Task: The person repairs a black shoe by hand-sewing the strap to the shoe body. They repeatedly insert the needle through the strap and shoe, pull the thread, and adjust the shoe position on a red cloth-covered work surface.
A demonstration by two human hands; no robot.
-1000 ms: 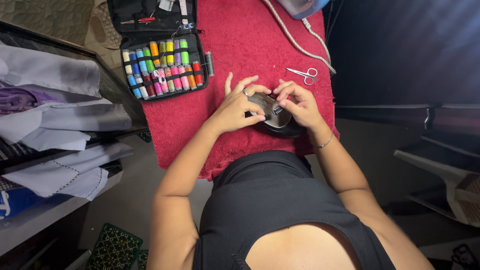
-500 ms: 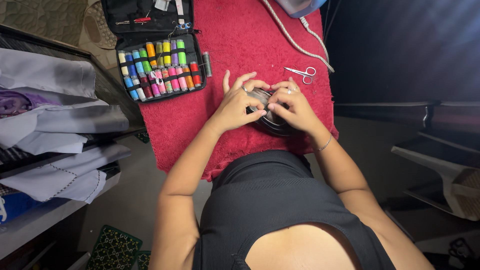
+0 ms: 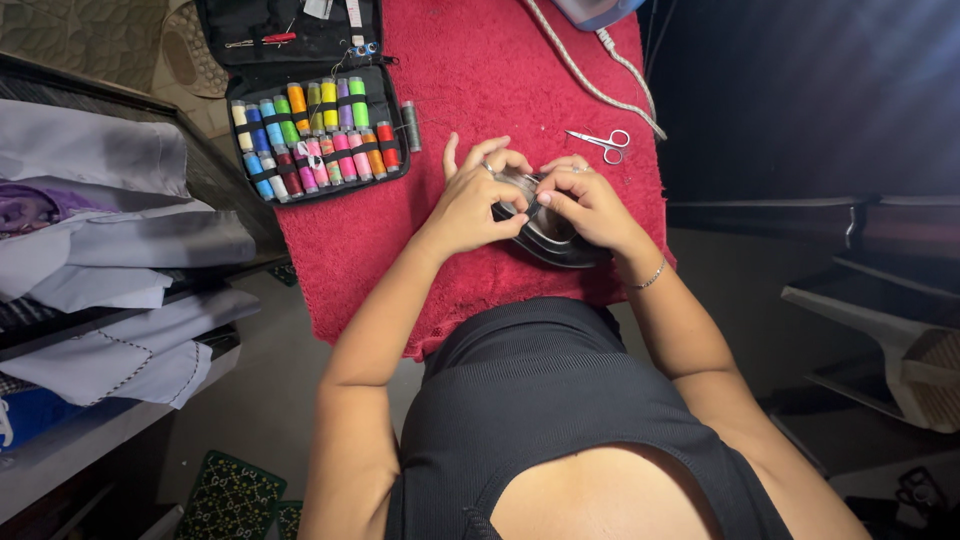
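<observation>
Left hand [image 3: 478, 200] and right hand [image 3: 588, 203] both pinch a small dark piece [image 3: 550, 235] on the red towel [image 3: 480, 80], beside scissors [image 3: 603, 142].

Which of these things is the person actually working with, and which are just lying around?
In use:
left hand and right hand, both gripping the dark garment
red towel underneath

Lying about:
sewing kit of coloured thread spools
small scissors
white cord
folded grey cloths on the shelves
</observation>
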